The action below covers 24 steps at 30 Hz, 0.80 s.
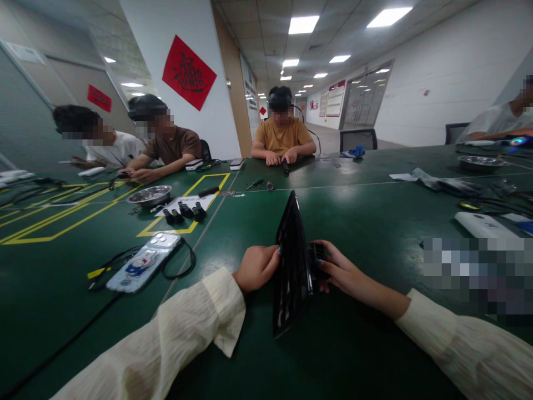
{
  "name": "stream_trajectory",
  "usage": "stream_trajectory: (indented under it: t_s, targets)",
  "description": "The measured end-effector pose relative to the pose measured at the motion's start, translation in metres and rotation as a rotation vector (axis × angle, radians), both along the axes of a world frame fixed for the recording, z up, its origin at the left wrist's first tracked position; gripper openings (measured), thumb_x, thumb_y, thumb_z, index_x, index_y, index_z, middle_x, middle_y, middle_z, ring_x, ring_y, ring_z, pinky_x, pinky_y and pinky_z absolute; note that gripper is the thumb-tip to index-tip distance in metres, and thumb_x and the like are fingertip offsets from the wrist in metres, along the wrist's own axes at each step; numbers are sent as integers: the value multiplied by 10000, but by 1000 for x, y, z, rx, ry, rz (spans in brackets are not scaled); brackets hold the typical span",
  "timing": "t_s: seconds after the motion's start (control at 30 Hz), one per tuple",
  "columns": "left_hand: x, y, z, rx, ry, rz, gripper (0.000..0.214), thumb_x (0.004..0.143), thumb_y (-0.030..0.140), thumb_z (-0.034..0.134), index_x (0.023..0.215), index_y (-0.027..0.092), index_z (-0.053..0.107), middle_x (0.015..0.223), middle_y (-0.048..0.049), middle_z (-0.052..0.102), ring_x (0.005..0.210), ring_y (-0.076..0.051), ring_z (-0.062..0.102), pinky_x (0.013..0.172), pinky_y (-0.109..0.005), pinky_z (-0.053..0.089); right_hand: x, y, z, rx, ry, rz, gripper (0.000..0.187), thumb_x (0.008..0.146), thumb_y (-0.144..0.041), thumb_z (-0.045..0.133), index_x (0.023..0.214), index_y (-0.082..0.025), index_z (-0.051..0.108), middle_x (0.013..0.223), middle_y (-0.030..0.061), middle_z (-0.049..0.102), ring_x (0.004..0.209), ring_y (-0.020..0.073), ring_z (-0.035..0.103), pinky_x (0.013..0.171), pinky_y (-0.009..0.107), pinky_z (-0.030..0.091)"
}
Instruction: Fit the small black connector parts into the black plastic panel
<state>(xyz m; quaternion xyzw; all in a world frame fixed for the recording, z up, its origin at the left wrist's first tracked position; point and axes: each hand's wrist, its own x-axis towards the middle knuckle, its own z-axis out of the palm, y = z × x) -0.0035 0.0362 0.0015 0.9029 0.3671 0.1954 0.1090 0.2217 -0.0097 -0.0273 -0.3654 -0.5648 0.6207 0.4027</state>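
A flat black panel with rows of slots (291, 266) stands on its edge on the green table (366, 222), seen nearly edge-on. My left hand (257, 268) is closed against its left side, fingers curled on the rim. On the panel's right side, my right hand (339, 273) grips it together with a small black part (318, 256). Both my sleeves are cream-coloured.
A phone in a clear case (144, 262) with a black cable lies at the left. Farther off are a metal bowl (155, 195), small black parts (183, 211) inside yellow tape lines and a screwdriver (255, 183). Several other people sit around the table. Cables and another bowl (481, 161) lie at the right.
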Motion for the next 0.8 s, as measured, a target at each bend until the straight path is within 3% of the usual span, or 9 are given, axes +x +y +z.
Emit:
stream_trajectory:
  t_s: [0.63,0.8]
  targets:
    - [-2,0,-1,3,-48,-28,331,871,330,232,648,169,417,546,7,463,496,-106,451,508,-223,305,-1,-1,1,-19,6,-15,428,817,-370,495,1153,-235,265,789,2,551,511,93,579,432,219,442]
    - [0,0,0,0,-34,26,382,893,329,187,647,168,432,540,9,467,484,-102,453,509,-219,305,-1,0,1,-10,-2,-15,420,820,-377,487,1148,-232,269,774,-1,547,508,93,574,426,219,438]
